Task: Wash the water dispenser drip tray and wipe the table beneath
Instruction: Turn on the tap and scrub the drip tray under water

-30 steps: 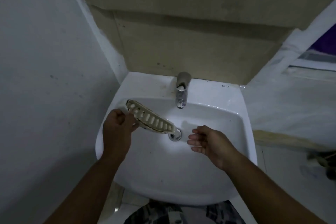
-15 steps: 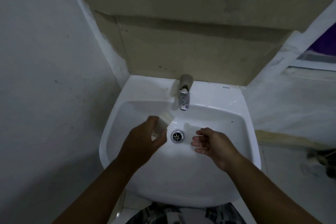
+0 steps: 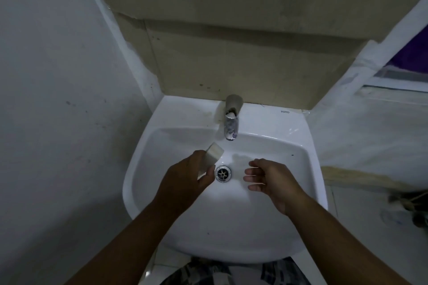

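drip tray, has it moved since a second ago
Yes. The drip tray has swung from lying slots-up across the basin, left of the faucet, to end-on in the left hand beside the drain.

tray: our cream drip tray (image 3: 211, 158), seen end-on
pose: tilted, far end raised
place: over the basin, just left of the drain, in our grip

A white ceramic washbasin (image 3: 308, 169) is mounted against a beige tiled wall (image 3: 231, 65). A chrome tap (image 3: 231, 122) stands on the basin's back ledge, its spout reaching over the bowl. Below the tap, at the bowl's bottom, sits a round metal drain (image 3: 222, 173).
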Motion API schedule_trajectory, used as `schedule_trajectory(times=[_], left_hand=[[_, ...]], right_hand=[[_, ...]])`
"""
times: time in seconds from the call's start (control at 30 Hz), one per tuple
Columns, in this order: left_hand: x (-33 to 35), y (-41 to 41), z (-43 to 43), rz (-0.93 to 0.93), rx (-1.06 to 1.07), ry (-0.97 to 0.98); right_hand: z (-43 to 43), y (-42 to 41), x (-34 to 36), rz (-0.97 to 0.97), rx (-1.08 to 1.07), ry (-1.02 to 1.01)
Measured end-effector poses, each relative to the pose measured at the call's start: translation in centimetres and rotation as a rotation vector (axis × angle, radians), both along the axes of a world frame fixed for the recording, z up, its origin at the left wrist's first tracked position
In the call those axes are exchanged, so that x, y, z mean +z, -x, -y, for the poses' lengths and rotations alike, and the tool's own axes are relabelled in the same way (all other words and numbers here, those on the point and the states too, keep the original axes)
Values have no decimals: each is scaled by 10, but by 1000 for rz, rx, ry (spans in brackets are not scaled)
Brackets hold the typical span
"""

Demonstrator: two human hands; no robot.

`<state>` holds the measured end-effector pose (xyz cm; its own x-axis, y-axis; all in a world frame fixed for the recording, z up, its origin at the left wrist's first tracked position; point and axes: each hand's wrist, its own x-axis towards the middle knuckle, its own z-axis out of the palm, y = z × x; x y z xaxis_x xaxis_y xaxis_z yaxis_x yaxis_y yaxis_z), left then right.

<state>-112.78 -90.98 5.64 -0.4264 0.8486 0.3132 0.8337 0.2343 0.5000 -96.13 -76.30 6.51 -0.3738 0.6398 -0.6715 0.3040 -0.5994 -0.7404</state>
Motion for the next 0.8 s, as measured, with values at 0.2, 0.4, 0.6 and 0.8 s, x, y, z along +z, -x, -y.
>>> schedule_trajectory(times=[0.2, 0.4, 0.6, 0.8], left_hand=[[5, -1, -5, 34, 68, 2], [-10, 11, -9, 562, 373, -59], [-28, 17, -28, 1213, 537, -85], [-37, 11, -46, 1529, 485, -24]], right_hand=[[-3, 1, 9, -13, -11, -28], [-12, 15, 37, -70, -14, -118], [-25, 46, 67, -134, 39, -151], [-32, 73, 83, -184, 92, -67]])
